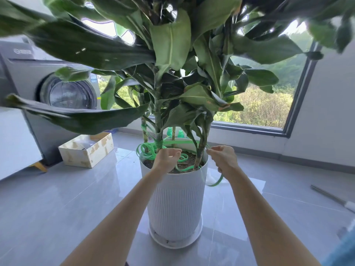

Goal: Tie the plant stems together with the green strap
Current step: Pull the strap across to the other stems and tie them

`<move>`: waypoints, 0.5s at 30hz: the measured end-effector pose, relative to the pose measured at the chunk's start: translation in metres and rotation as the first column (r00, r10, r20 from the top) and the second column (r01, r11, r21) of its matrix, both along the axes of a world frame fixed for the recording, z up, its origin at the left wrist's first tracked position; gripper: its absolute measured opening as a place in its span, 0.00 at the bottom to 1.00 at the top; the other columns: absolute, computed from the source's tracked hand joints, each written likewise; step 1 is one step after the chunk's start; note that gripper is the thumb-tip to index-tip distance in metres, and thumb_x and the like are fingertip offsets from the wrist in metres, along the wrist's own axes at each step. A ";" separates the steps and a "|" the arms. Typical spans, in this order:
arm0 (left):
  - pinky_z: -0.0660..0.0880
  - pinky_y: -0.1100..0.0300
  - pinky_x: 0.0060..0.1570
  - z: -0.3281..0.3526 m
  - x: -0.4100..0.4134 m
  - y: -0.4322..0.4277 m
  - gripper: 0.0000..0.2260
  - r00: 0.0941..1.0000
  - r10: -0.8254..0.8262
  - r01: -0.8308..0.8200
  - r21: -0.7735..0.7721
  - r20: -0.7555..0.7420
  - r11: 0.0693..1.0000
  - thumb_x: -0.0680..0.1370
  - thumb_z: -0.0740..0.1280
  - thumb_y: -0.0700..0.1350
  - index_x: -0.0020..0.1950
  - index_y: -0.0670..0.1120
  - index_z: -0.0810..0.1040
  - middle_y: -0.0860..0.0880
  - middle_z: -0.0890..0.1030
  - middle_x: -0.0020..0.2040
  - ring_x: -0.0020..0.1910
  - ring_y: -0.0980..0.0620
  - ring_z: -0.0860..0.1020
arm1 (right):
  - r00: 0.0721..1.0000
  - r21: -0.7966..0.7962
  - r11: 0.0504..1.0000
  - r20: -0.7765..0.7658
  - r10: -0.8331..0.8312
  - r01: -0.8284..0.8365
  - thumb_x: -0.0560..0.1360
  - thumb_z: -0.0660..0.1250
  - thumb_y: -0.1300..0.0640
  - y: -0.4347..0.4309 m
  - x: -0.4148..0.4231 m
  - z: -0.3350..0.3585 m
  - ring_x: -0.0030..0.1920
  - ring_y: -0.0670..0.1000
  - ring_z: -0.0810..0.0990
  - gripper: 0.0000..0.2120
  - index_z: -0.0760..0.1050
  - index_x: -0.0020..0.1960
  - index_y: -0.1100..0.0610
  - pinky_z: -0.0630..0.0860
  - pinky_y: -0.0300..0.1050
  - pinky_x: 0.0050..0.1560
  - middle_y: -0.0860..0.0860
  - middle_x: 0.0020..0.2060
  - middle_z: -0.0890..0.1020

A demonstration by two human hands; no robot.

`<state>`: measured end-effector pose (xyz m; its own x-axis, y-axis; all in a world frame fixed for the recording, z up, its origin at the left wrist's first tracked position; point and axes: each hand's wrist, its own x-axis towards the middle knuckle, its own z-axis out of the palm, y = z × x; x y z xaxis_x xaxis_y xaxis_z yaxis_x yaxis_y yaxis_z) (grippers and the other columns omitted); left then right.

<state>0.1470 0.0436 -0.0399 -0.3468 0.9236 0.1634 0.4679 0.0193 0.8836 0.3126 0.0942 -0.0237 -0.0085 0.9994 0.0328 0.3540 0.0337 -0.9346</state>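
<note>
A tall leafy plant with several stems (158, 120) grows from a white ribbed pot (176, 204). A green strap (148, 150) is wound around the middle stem and the left stem, loops loosely over the soil, and runs rightward past the right stem (200, 152). My right hand (223, 158) pinches the strap at the pot's right rim; the strap's tail hangs down below that hand. My left hand (168, 157) hovers over the soil beside the middle stem, fingers curled loosely; I see nothing gripped in it.
The pot stands in a white saucer (198, 234) on a grey tiled floor. A washing machine (57, 89) and an open cardboard box (87, 148) are at the left. A window (269, 96) is behind. A metal rod (330, 196) lies at the right. Two green bottles (174, 132) stand behind the pot.
</note>
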 end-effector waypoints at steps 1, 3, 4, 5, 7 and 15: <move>0.68 0.62 0.55 0.000 -0.001 -0.003 0.12 1.000 -0.009 0.009 -0.006 -0.012 1.000 0.80 0.62 0.43 0.61 0.43 0.78 0.46 0.80 0.59 0.60 0.49 0.76 | 0.995 0.033 0.999 0.098 0.023 -0.026 0.75 0.66 0.54 -0.003 0.002 0.000 0.31 0.50 0.70 0.10 0.81 0.53 0.57 0.66 0.42 0.29 0.51 0.35 0.77; 0.69 0.62 0.56 0.001 -0.002 -0.008 0.12 0.999 -0.016 0.016 -0.007 -0.042 1.000 0.80 0.62 0.43 0.61 0.43 0.78 0.47 0.80 0.59 0.60 0.50 0.76 | 0.960 0.069 0.995 0.273 0.055 -0.077 0.77 0.62 0.53 -0.010 0.003 0.001 0.37 0.54 0.74 0.11 0.82 0.49 0.57 0.72 0.47 0.36 0.54 0.38 0.80; 0.69 0.61 0.56 0.001 -0.003 -0.010 0.12 0.999 -0.015 0.015 -0.006 -0.052 1.000 0.80 0.62 0.43 0.61 0.43 0.79 0.47 0.80 0.58 0.60 0.50 0.76 | 0.938 0.072 0.992 0.340 0.070 -0.100 0.77 0.61 0.53 -0.013 0.003 0.002 0.37 0.56 0.75 0.13 0.81 0.48 0.58 0.74 0.49 0.39 0.56 0.39 0.81; 0.70 0.60 0.56 0.002 -0.004 -0.012 0.12 0.998 -0.010 0.010 -0.004 -0.061 1.000 0.80 0.62 0.43 0.61 0.44 0.79 0.47 0.81 0.58 0.59 0.50 0.76 | 0.914 0.066 0.989 0.396 0.092 -0.128 0.78 0.60 0.52 -0.016 0.003 0.004 0.37 0.56 0.75 0.14 0.81 0.47 0.59 0.76 0.50 0.40 0.56 0.39 0.81; 0.71 0.58 0.56 0.004 -0.005 -0.016 0.11 0.997 0.008 -0.008 0.002 -0.073 1.000 0.80 0.62 0.42 0.60 0.44 0.79 0.47 0.81 0.57 0.58 0.50 0.76 | 0.864 0.035 0.979 0.477 0.160 -0.201 0.78 0.57 0.53 -0.023 0.004 0.008 0.33 0.54 0.75 0.15 0.81 0.46 0.58 0.76 0.49 0.37 0.54 0.36 0.81; 0.74 0.58 0.51 0.011 -0.011 -0.028 0.11 1.000 0.024 -0.024 0.027 0.010 0.999 0.80 0.61 0.41 0.59 0.43 0.80 0.47 0.82 0.54 0.53 0.51 0.77 | 0.733 -0.172 0.879 0.495 0.467 -0.444 0.81 0.54 0.58 -0.039 0.009 0.007 0.17 0.42 0.70 0.15 0.78 0.54 0.61 0.71 0.35 0.23 0.51 0.30 0.78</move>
<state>0.1363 0.0153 -0.0288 -0.3704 0.9102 0.1850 0.4586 0.0060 0.8886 0.3213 0.0551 -0.0163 -0.4673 0.8716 -0.1481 0.7260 0.2828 -0.6268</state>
